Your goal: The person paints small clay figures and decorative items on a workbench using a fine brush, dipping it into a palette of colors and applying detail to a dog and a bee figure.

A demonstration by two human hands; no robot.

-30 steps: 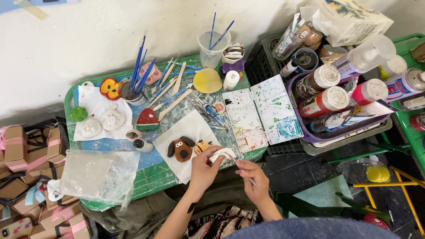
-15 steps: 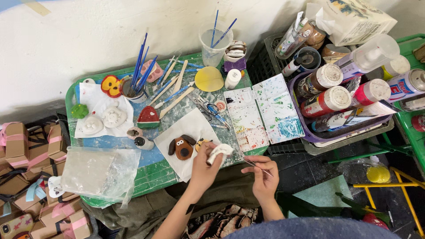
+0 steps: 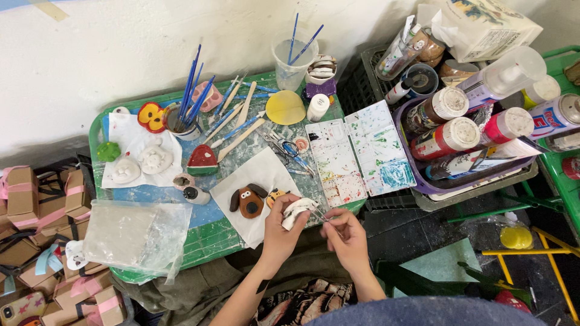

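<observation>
Your left hand (image 3: 279, 232) closes around a small white clay figure (image 3: 297, 210) at the near edge of the green tray table (image 3: 205, 241), just beside a brown dog-face piece (image 3: 248, 201) on white paper (image 3: 266, 175). Your right hand (image 3: 344, 236) pinches a thin brush (image 3: 319, 215) whose tip touches the figure.

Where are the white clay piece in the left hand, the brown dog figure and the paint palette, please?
white clay piece (image 3: 297, 210), head view, its upper face above the fingers.
brown dog figure (image 3: 248, 201), head view, its muzzle.
paint palette (image 3: 360, 151), head view, its centre hinge.
</observation>
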